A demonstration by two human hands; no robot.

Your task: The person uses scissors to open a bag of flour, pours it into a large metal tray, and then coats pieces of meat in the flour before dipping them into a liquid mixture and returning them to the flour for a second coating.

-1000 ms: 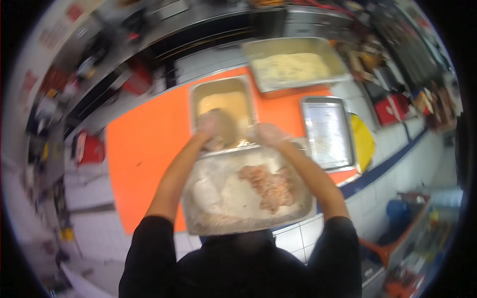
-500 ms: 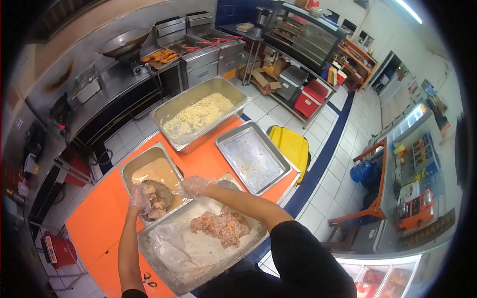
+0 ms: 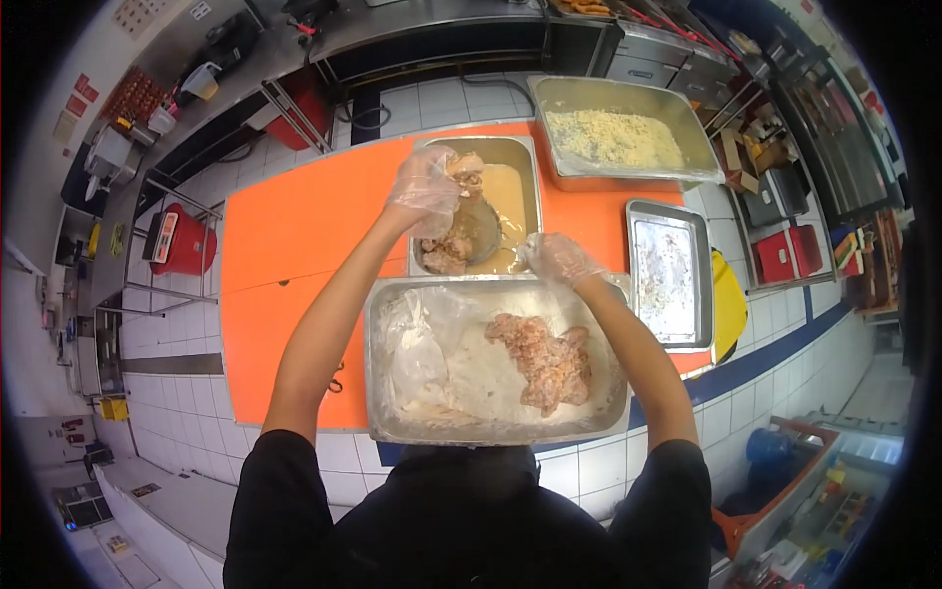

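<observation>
My left hand (image 3: 424, 187), in a clear plastic glove, is closed on pieces of raw chicken (image 3: 467, 179) above a deep metal pan (image 3: 536, 182) of tan batter (image 3: 505, 196). A round, dark strainer (image 3: 479, 232) sits tilted in the batter, with more chicken (image 3: 446, 253) at its left side. At the pan's right edge my gloved right hand (image 3: 564, 260) is closed, apparently round the strainer's handle, which the fingers mostly hide. Nearer to me, a wide metal tray (image 3: 471, 427) holds flour, a lump of floured chicken (image 3: 545, 363) and a clear plastic bag (image 3: 417, 339).
A deep pan (image 3: 638, 175) of yellowish crumbs stands at the far right of the orange table (image 3: 304, 255). A shallow metal tray (image 3: 672, 339) lies below it, beside a yellow lid (image 3: 728, 304). Black scissor handles (image 3: 337, 378) show left of the flour tray.
My view has turned and now looks more straight down. The left hand has lifted chicken toward the batter pan's far side. The right hand stays by the pan's right edge.
</observation>
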